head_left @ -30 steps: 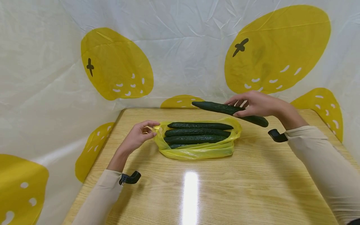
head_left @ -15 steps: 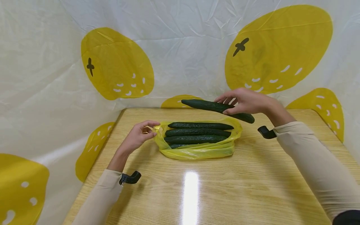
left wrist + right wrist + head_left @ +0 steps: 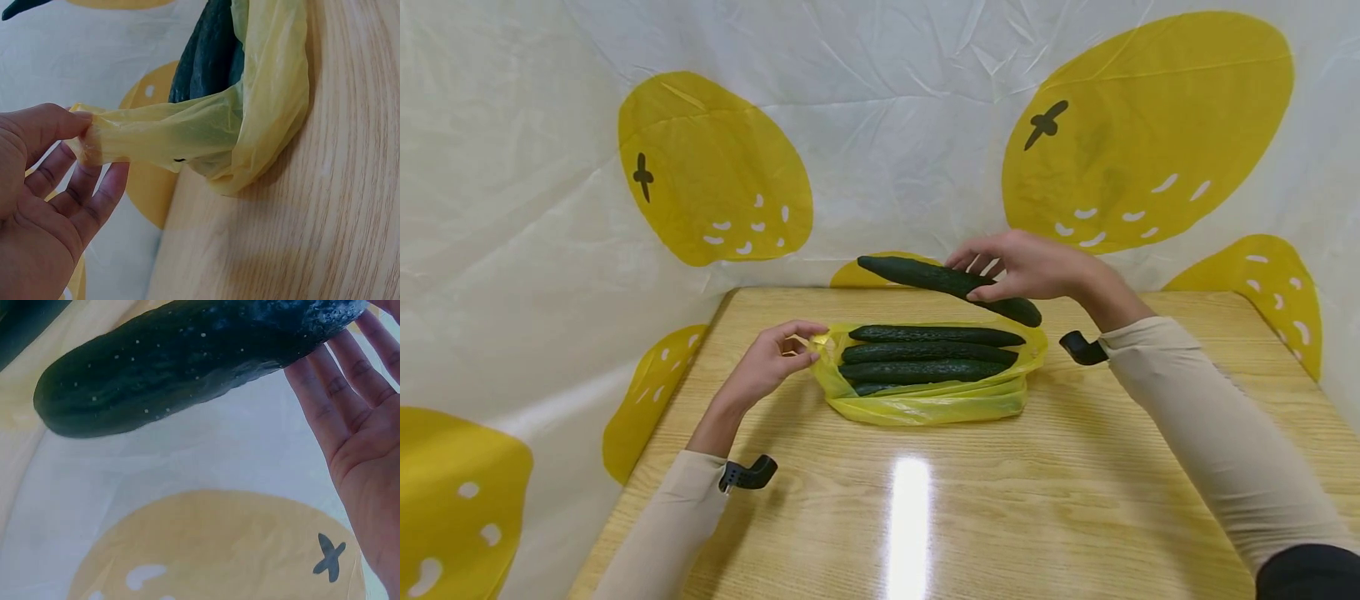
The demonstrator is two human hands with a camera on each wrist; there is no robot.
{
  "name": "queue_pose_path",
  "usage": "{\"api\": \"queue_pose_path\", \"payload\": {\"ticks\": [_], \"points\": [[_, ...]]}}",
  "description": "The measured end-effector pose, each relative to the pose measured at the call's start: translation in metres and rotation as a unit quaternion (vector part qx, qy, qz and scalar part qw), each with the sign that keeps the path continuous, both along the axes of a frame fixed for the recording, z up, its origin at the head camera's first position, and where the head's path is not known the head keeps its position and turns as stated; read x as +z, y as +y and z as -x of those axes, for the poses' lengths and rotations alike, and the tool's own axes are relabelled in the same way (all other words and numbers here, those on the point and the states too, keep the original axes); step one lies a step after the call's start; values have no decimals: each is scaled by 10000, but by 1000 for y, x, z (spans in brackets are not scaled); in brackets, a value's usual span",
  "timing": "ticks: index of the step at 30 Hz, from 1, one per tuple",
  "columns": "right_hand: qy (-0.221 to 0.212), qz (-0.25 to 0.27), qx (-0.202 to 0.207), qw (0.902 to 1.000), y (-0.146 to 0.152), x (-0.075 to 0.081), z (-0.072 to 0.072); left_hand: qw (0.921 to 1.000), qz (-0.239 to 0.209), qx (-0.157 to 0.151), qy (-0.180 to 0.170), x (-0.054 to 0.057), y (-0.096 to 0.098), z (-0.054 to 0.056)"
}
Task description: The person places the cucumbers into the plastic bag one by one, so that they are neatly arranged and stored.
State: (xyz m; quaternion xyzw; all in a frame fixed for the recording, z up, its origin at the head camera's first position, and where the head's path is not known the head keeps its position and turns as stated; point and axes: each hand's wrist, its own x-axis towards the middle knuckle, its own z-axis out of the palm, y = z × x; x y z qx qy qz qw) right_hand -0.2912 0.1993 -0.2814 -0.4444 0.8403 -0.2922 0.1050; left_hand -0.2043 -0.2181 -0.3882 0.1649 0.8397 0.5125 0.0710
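A yellow plastic bag (image 3: 925, 410) lies on the table with several dark green cucumbers (image 3: 928, 353) side by side in its mouth. My left hand (image 3: 762, 364) pinches the bag's left end between thumb and forefinger; in the left wrist view that end is pulled taut, and the other fingers are loosely bent below it. Above the bag's far edge my right hand (image 3: 1026, 265) grips another cucumber (image 3: 917, 273) between thumb and fingers. This one is tilted, its left end higher, apart from the bag. Its blunt end fills the upper part of the right wrist view.
The wooden table (image 3: 1000, 500) carries a bright light reflection in front of the bag. A pale sheet (image 3: 895, 167) printed with large yellow fruit shapes stands up behind the table and at its sides. Each wrist wears a black mount (image 3: 751, 473).
My right hand has carried its cucumber to the left, from beyond the bag's right end to above the bag's far edge. My left hand and the bag have stayed in place.
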Motion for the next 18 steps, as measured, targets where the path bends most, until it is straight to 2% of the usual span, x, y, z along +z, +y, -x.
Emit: {"api": "queue_pose_path", "payload": {"ticks": [6,18], "points": [[-99,-39,24,9999,-9,-9,2,10000,-40,26,-12,-1,-1,0],[-185,-470,136,9986,-21,-33,6,10000,-47,9,-35,0,-2,0]]}}
